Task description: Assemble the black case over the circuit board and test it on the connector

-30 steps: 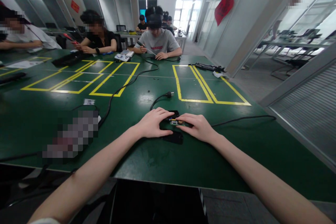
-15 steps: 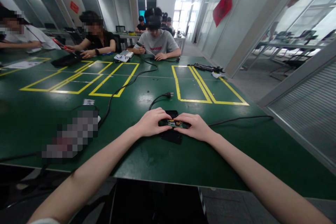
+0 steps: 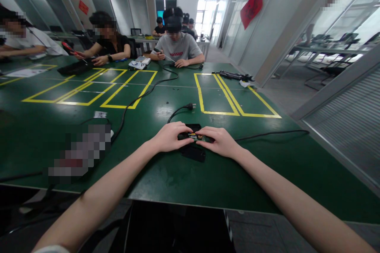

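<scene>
1. The bare left hand (image 3: 173,137) curls its thumb and fingers around the left end of the small green circuit board with bright metal and copper-coloured parts (image 3: 195,137); the bare right hand (image 3: 219,141) grips the right end likewise.
2. The board lies between the two sets of fingertips; light, even pressure at its edges should spare the raised parts.
3. Just beyond the fingers sits an open black plastic casing piece (image 3: 194,127); level handling would avoid scraping against it.
4. Just nearer than the thumbs lies a flat black plastic piece (image 3: 193,153), best left unpressed.
5. Farther beyond the left fingers, the black cable with a pronged plug (image 3: 190,106) needs slack; its other end is hidden.
</scene>
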Available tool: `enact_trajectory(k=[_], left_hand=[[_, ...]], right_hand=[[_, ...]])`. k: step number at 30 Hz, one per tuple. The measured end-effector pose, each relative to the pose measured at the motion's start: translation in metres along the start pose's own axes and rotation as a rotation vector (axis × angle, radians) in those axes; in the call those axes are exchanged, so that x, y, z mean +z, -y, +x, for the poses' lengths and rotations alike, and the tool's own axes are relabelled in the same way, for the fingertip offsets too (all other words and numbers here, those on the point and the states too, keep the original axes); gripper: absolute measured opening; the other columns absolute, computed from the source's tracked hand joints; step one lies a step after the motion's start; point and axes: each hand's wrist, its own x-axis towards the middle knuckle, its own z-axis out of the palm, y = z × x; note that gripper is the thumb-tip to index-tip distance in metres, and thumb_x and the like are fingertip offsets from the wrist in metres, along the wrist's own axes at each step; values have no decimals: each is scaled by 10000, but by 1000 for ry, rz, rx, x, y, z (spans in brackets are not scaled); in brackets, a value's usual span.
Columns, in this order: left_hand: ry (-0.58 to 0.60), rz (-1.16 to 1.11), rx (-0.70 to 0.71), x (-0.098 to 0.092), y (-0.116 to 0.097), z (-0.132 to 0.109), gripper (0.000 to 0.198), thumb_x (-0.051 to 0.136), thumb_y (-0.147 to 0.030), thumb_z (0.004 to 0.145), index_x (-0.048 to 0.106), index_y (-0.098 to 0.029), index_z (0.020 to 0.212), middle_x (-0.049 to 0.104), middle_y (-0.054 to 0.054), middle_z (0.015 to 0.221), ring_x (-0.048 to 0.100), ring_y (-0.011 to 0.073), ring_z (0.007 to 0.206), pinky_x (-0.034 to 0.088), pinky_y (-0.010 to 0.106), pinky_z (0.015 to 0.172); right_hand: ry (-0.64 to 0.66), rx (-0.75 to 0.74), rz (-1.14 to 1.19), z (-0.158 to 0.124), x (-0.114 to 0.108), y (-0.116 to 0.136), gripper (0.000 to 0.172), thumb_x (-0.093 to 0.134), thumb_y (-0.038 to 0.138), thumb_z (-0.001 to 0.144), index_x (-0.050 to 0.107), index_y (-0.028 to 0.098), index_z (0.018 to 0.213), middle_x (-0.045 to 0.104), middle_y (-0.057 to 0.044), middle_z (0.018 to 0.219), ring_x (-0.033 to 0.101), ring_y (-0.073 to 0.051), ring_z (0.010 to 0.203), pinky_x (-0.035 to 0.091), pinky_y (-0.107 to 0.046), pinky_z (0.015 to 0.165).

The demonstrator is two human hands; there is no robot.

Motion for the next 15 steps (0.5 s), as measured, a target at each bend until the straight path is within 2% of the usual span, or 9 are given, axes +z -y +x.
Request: enact_trajectory(k=[9, 13, 15], left_hand=[[10, 32, -33, 3, 10, -1, 279, 688, -439, 935, 740, -199, 1065, 726, 54, 958, 688, 192, 861, 516, 275, 748], [21, 58, -46, 4, 15, -1, 276, 704, -426, 929, 739, -198, 1081, 717, 53, 976, 681, 188, 879, 515, 272, 770], [25, 59, -50, 5, 17, -1, 263, 716, -407, 925, 735, -198, 1083, 715, 52, 990, 677, 187, 891, 516, 273, 787]], right_hand=[[-27, 87, 59, 2, 1, -2, 237, 698, 368, 924, 756, 218, 1098, 756, -94, 1053, 746, -232, 920, 613, -352, 816], [42, 147, 121, 0, -1, 0, 441, 759, 483, 856, 715, 227, 1213, 705, -109, 1193, 704, -181, 759, 601, -320, 662], [79, 176, 142, -1, -1, 2, 600, 800, 527, 801, 662, 249, 1314, 642, -120, 1321, 698, -178, 775, 602, -327, 662]])
